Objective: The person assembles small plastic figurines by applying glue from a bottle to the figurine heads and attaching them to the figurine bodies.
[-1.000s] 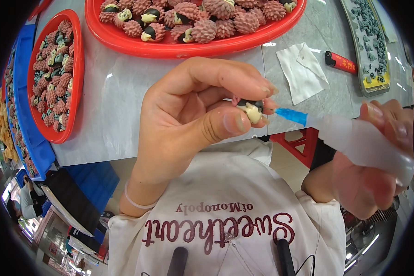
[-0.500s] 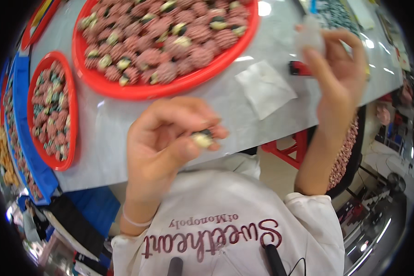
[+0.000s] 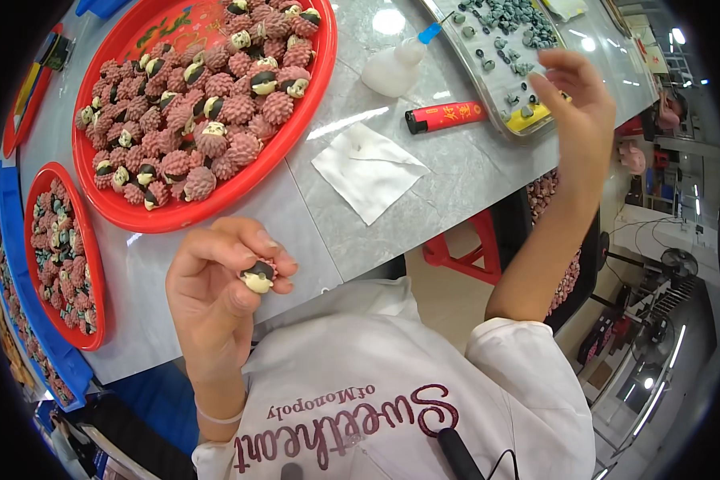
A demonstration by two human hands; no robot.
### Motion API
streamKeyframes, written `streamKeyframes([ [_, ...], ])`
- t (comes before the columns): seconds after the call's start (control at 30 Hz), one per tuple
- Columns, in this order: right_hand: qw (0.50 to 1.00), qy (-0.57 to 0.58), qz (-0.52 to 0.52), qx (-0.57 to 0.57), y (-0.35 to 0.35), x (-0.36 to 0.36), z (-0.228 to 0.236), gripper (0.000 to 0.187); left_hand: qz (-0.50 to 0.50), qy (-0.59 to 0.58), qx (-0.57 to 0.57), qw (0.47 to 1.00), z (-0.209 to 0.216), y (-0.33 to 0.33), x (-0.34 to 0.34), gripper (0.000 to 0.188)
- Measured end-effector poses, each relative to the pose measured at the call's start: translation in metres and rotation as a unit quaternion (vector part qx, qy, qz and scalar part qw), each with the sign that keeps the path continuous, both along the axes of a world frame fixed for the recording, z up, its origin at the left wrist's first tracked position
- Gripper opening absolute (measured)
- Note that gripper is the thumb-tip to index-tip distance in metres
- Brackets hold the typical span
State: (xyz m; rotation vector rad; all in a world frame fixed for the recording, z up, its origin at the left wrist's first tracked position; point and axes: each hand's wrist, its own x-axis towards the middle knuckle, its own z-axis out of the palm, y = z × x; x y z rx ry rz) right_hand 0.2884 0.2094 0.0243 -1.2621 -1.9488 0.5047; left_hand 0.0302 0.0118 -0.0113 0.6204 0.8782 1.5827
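Note:
My left hand [image 3: 216,280] pinches a small figurine [image 3: 258,277] between thumb and fingers, in front of my apron. It has a cream face, a black cap and a little pink behind; the fingers cover the rest. My right hand [image 3: 582,108] is raised empty over the right end of a metal tray [image 3: 480,84], thumb and fingers apart. Small grey-green and dark pieces lie scattered in that tray. Left of it, a whitish squeeze bottle [image 3: 394,70] with a blue needle tip rests on the table.
A large red basin [image 3: 164,218] of pink knobbly figurines stands at the left. Beyond it are a smaller filled red basin [image 3: 96,280] and a blue tray [image 3: 64,364]. A white folded tissue [image 3: 368,172] and a red lighter [image 3: 448,118] lie mid-table. Below stands a red stool [image 3: 464,252].
My right hand has let go of the squeeze bottle, now on the table, and moved over the tray. My left hand still holds the figurine. The view has shifted, showing more of the tray.

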Motion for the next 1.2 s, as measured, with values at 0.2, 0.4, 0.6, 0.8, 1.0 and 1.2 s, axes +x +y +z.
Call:
streamKeyframes([
  [0.2,0.979,-0.079,-0.062,-0.178,0.010,0.040,-0.011,0.017,-0.016,0.001,0.005,1.000,0.001,0.001,0.001,0.026],
  [0.4,0.997,0.009,-0.069,-0.024,-0.013,0.006,-0.001,0.021,-0.014,0.008,0.010,1.000,-0.001,-0.001,0.000,0.025],
  [0.6,0.972,0.224,0.065,-0.032,-0.057,-0.017,0.024,0.025,-0.016,0.003,0.020,1.000,0.000,-0.002,0.000,0.025],
  [0.8,0.895,0.336,0.219,-0.196,-0.088,-0.046,0.010,0.030,-0.019,-0.016,0.025,0.999,0.004,-0.008,0.002,0.025],
  [1.0,0.817,0.376,0.248,-0.360,-0.103,-0.072,0.006,0.029,-0.036,0.007,-0.008,0.999,0.016,-0.005,0.012,0.036],
  [1.2,0.820,0.364,0.280,-0.342,-0.119,-0.089,0.002,0.028,-0.018,-0.003,0.000,1.000,0.013,-0.006,0.015,0.039],
])
